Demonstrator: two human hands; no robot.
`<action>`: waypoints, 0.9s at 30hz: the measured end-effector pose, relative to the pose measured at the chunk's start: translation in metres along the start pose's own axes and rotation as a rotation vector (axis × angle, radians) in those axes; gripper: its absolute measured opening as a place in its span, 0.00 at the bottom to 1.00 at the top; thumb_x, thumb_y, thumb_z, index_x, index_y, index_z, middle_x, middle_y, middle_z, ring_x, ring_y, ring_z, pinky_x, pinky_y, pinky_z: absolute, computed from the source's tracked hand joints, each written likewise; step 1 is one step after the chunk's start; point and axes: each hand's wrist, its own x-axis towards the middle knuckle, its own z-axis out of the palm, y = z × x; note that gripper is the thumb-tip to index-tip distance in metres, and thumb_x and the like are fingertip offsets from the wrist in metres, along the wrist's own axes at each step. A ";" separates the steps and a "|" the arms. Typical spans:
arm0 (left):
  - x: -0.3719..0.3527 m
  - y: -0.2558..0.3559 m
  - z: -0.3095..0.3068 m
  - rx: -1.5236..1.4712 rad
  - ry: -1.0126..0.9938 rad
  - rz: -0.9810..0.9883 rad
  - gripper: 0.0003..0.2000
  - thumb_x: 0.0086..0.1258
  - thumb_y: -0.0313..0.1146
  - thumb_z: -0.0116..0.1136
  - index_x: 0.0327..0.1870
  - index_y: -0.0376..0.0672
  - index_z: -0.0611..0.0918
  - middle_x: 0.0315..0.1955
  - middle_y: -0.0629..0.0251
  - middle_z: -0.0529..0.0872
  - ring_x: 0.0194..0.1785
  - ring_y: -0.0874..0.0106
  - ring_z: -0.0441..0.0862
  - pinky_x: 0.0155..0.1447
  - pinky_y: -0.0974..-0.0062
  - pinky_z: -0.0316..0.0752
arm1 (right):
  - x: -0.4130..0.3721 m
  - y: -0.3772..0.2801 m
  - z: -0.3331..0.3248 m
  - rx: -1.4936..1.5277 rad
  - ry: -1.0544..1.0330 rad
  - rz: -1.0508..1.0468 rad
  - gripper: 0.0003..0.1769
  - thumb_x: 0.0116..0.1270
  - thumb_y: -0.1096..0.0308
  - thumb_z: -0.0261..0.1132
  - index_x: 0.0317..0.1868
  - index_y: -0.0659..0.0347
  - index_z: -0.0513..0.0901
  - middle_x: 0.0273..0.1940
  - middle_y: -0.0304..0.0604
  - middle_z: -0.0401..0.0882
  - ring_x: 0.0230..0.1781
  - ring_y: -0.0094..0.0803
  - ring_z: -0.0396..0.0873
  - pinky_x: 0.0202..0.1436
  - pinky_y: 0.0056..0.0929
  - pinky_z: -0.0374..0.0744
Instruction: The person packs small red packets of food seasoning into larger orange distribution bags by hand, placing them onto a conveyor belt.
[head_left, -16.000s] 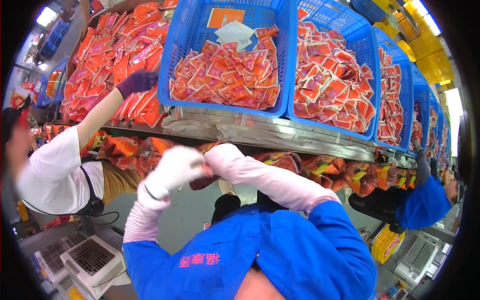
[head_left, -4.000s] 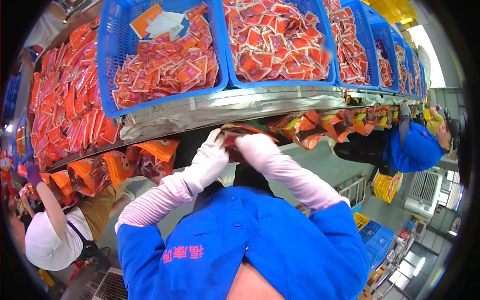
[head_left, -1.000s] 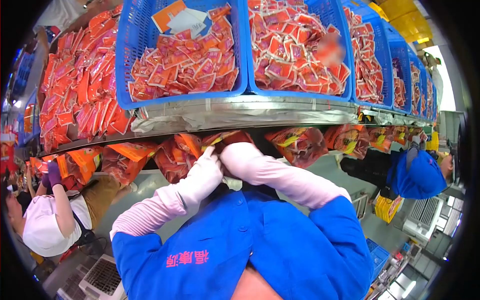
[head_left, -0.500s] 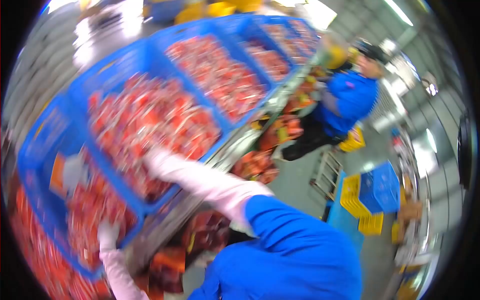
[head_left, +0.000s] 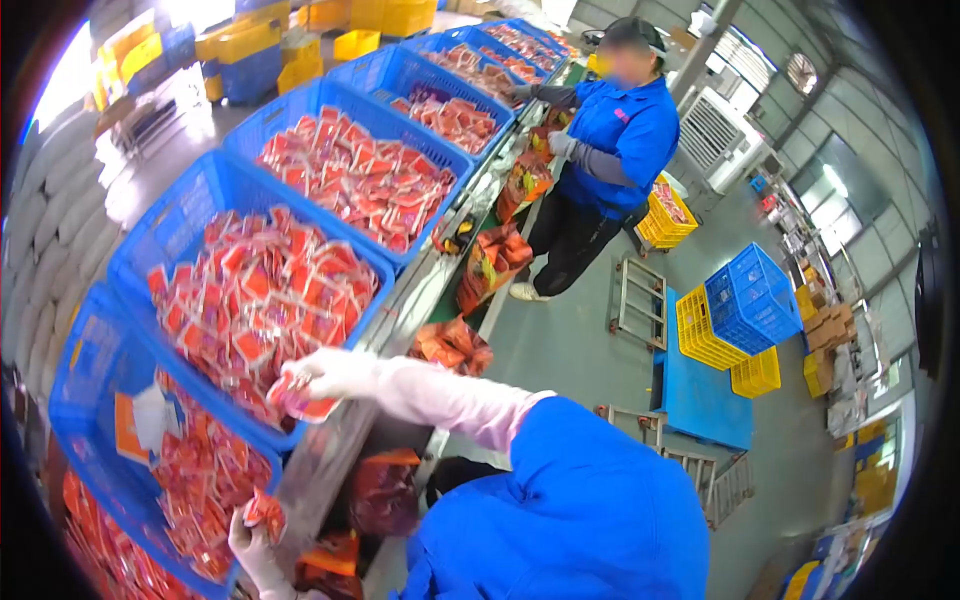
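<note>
My right hand [head_left: 335, 375], in a pale glove, is closed on small red-and-white packets [head_left: 295, 393] at the near rim of a blue crate [head_left: 170, 205] heaped with the same packets. Lower left, my gloved left hand [head_left: 250, 545] grips a crumpled red packet [head_left: 264, 512] beside the near edge of another blue crate [head_left: 85, 390]. That crate holds red packets and a white-and-orange piece [head_left: 140, 425]. Below my right forearm, open orange and dark-red bags [head_left: 385, 490] stand along a metal ledge [head_left: 325, 455].
More blue crates of packets [head_left: 355, 180] run back along the ledge. A co-worker [head_left: 610, 130] in blue stands there beside orange bags [head_left: 495, 262]. Behind are a blue platform [head_left: 705, 390], stacked yellow and blue crates [head_left: 745, 300] and metal trolley frames [head_left: 640, 300].
Both hands have come up out of the packets and towards the ledge, each now holding packets. The view has turned and become sharper; the co-worker shows more upright.
</note>
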 end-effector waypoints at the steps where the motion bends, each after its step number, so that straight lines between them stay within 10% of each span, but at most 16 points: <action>1: -0.014 0.020 0.013 0.107 -0.090 0.061 0.11 0.75 0.29 0.62 0.51 0.31 0.83 0.42 0.65 0.87 0.46 0.76 0.82 0.52 0.76 0.77 | -0.017 0.017 0.003 -0.076 0.153 -0.049 0.28 0.62 0.55 0.67 0.62 0.52 0.82 0.61 0.48 0.82 0.65 0.43 0.77 0.69 0.38 0.72; 3: -0.044 0.052 0.041 0.319 -0.059 0.119 0.09 0.75 0.27 0.58 0.47 0.30 0.84 0.39 0.68 0.85 0.44 0.77 0.81 0.51 0.76 0.77 | -0.068 -0.027 -0.010 -0.272 0.135 0.028 0.27 0.61 0.58 0.67 0.61 0.52 0.83 0.64 0.49 0.79 0.72 0.43 0.68 0.74 0.40 0.67; 8: -0.099 0.071 0.056 0.030 -0.074 -0.197 0.12 0.66 0.17 0.54 0.48 0.32 0.84 0.36 0.68 0.84 0.39 0.81 0.79 0.43 0.80 0.75 | -0.122 -0.049 0.013 0.490 0.259 0.115 0.17 0.68 0.70 0.65 0.57 0.62 0.81 0.49 0.36 0.84 0.50 0.23 0.82 0.58 0.28 0.78; 14: -0.124 0.034 0.096 0.906 -0.339 0.565 0.11 0.62 0.29 0.66 0.45 0.42 0.83 0.41 0.57 0.87 0.41 0.62 0.85 0.47 0.68 0.79 | -0.129 -0.073 0.094 0.524 -0.046 0.058 0.15 0.71 0.69 0.67 0.56 0.62 0.82 0.54 0.44 0.86 0.52 0.32 0.85 0.60 0.36 0.81; 16: -0.127 0.006 0.094 1.181 -0.482 0.293 0.25 0.56 0.47 0.72 0.48 0.37 0.81 0.43 0.56 0.86 0.50 0.58 0.82 0.60 0.62 0.73 | -0.113 -0.094 0.129 -0.013 -0.281 0.023 0.13 0.72 0.66 0.65 0.52 0.62 0.86 0.52 0.50 0.88 0.49 0.37 0.87 0.57 0.38 0.83; 19: -0.144 0.012 0.071 1.321 -0.583 0.432 0.39 0.48 0.57 0.74 0.54 0.33 0.81 0.49 0.52 0.84 0.58 0.57 0.79 0.66 0.59 0.70 | -0.087 -0.063 0.194 -0.905 -0.663 0.207 0.14 0.68 0.66 0.61 0.48 0.61 0.88 0.45 0.48 0.89 0.49 0.35 0.88 0.52 0.33 0.83; 20: -0.144 0.015 0.064 1.521 -0.606 0.554 0.26 0.52 0.50 0.71 0.45 0.36 0.86 0.43 0.54 0.87 0.52 0.60 0.84 0.62 0.61 0.73 | -0.074 -0.056 0.224 -1.090 -0.792 0.387 0.14 0.68 0.66 0.60 0.46 0.59 0.90 0.43 0.46 0.90 0.47 0.36 0.88 0.49 0.34 0.84; 24: -0.142 -0.003 0.059 1.542 -0.785 0.280 0.04 0.55 0.32 0.59 0.25 0.48 0.86 0.25 0.64 0.88 0.34 0.64 0.86 0.47 0.62 0.78 | -0.033 0.113 0.332 -1.194 -0.972 0.160 0.12 0.68 0.62 0.62 0.45 0.49 0.91 0.46 0.37 0.90 0.48 0.32 0.88 0.48 0.37 0.84; 27: -0.105 0.069 0.046 1.035 -0.756 -0.059 0.09 0.65 0.39 0.64 0.28 0.45 0.86 0.27 0.60 0.87 0.37 0.58 0.86 0.46 0.61 0.78 | -0.032 0.001 0.252 -0.820 -1.081 0.155 0.12 0.62 0.61 0.64 0.41 0.53 0.90 0.39 0.45 0.89 0.42 0.41 0.87 0.47 0.42 0.83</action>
